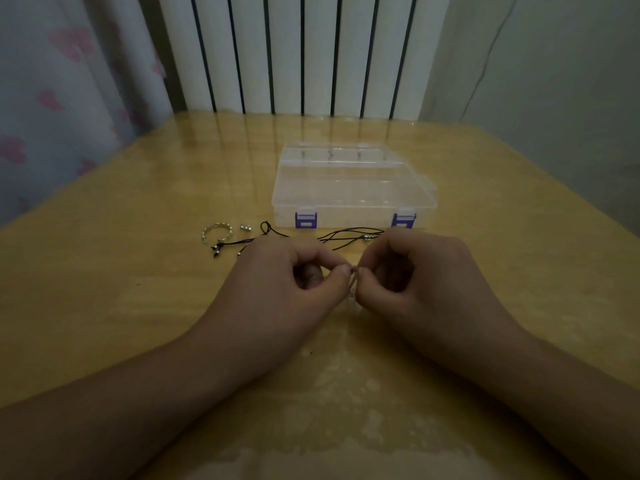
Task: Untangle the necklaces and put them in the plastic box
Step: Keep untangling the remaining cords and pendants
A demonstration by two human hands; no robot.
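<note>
A clear plastic box (pixel 349 188) with two blue latches lies closed in the middle of the wooden table (pixel 121 278). In front of it lie black cord necklaces (pixel 349 234) with small metal beads, partly hidden behind my hands. My left hand (pixel 277 282) and my right hand (pixel 415 275) meet fingertip to fingertip near the table's middle. Both pinch a thin pale chain (pixel 353 282) that hangs down between them. The fingers are curled, so most of the chain is hidden.
A silver ring-shaped bracelet (pixel 216 231) and a small silver piece (pixel 245 227) lie left of the box front. A white radiator (pixel 294 53) stands behind the table, a flowered curtain (pixel 62 98) at the left, a wall at the right.
</note>
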